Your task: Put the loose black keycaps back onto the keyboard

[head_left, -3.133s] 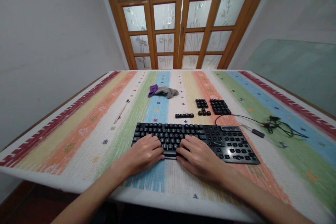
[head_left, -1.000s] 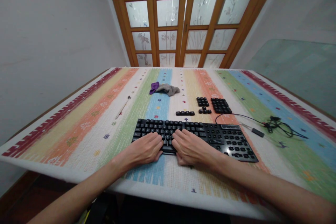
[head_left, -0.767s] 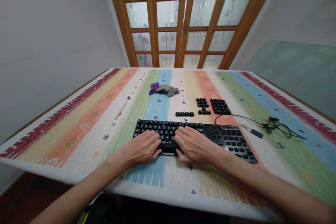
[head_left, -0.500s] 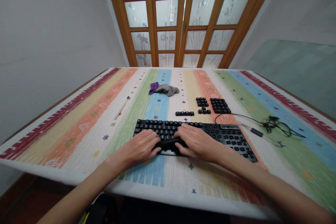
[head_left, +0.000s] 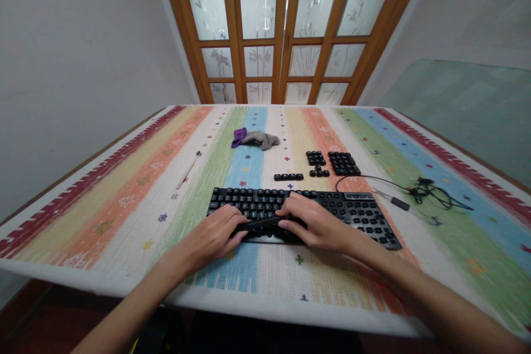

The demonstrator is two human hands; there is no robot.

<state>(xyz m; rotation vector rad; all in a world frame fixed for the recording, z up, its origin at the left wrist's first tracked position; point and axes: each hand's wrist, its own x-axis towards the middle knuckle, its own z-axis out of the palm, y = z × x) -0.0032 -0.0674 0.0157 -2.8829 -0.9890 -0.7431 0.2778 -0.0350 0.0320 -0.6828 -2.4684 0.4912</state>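
A black keyboard point(head_left: 357, 214) lies near the front edge of the striped tablecloth point(head_left: 124, 199); the keys on its right part are taken off. My left hand point(head_left: 213, 237) and my right hand point(head_left: 321, 227) pinch the two ends of the long black spacebar keycap point(head_left: 260, 224), which sits slightly raised and tilted over the bottom row. Both hands rest over the keyboard's front middle.
Behind the keyboard lie loose black keycaps: a short row point(head_left: 289, 177), a small group point(head_left: 316, 159) and a larger block point(head_left: 344, 163). A grey and purple cloth point(head_left: 255, 138) lies farther back, a thin tool point(head_left: 188, 170) at the left, and the keyboard's coiled cable point(head_left: 429, 194) at the right.
My hands have drawn together from the typing position to the spacebar, and its cap has come up from the bottom row, held at both ends. The view shifted slightly.
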